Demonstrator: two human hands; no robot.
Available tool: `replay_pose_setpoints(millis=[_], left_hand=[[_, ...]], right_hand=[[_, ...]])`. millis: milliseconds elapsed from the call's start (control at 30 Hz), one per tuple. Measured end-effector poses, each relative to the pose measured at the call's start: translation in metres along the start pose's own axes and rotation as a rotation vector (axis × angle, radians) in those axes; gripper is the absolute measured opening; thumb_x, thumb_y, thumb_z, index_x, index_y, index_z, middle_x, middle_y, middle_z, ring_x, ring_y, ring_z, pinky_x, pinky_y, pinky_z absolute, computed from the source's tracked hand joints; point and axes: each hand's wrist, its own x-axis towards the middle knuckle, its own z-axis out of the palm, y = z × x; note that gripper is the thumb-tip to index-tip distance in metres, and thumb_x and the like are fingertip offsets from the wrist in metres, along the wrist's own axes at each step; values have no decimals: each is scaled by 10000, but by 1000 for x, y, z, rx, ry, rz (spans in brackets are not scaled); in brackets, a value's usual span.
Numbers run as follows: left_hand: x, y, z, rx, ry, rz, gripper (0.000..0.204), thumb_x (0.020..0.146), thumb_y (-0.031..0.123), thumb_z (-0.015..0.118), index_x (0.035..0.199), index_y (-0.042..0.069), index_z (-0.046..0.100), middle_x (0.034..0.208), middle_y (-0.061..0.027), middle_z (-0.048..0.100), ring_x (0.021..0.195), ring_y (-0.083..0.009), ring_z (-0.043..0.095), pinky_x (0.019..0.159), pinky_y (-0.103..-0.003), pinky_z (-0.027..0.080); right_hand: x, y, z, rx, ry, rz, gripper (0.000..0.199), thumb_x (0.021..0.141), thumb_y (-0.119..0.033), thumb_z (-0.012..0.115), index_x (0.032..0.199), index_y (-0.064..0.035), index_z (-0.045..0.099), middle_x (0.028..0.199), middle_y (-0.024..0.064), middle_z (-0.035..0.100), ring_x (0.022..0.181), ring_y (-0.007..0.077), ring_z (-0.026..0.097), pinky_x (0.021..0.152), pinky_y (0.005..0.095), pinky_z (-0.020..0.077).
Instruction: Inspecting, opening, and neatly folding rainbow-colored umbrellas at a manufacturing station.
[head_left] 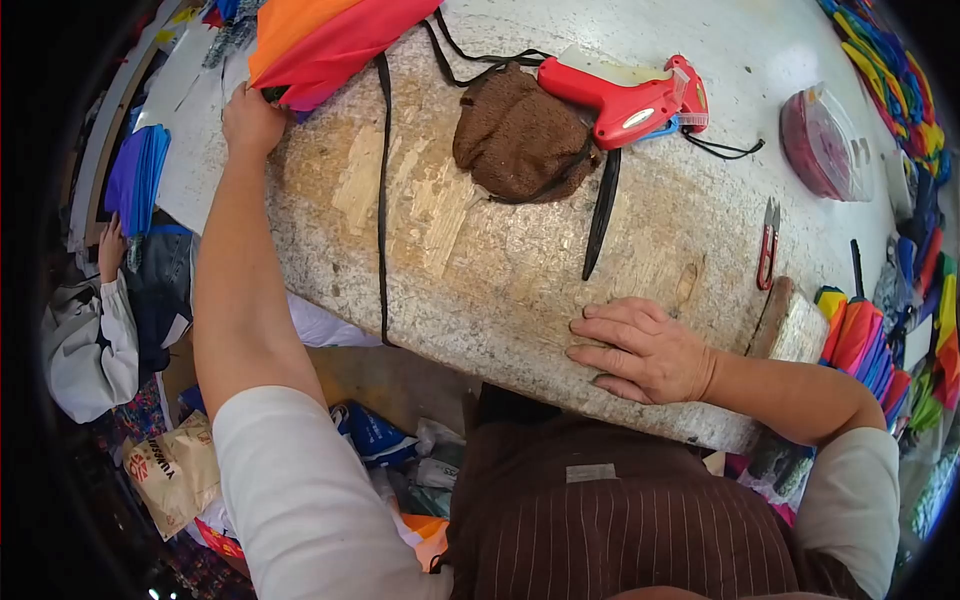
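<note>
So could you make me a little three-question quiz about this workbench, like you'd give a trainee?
1. True or false: the right hand lies flat on the table.
2. What does the left hand touch: (a) scissors, (b) the bright cloth, (c) the pouch?
3. Which red tool lies beside the brown pouch?

Key: 1 true; 2 b; 3 the tagging gun.

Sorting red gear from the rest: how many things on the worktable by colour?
Red: 3, tagging gun, snips, round lidded tub
Brown: 1, knitted pouch
Black: 1, long strap
Multicoloured: 1, fabric under left hand
Total: 6
</note>
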Motion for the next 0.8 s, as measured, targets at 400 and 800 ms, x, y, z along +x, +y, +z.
replay_pose_setpoints(millis=[400,800], left_hand=[[-165,77,-106,-1500,-630,-399,394,807,350,626,998,13,551,806,-92,593,731,-226,575,712,-383,478],[-396,224,-243,-2907,-1355,157,664,643,748,600,836,131,446,653,31,466,597,-158,519,799,-411,457]], right_hand=[[-12,-18,7,-57,180,-10,359,774,-104,626,1128,-86,569,1181,96,545,1109,284,516,921,413,403],[-4,-36,11,1859,729,296,450,935,-390,488,1260,-79,498,1301,82,522,1161,235,508,994,420,397]])
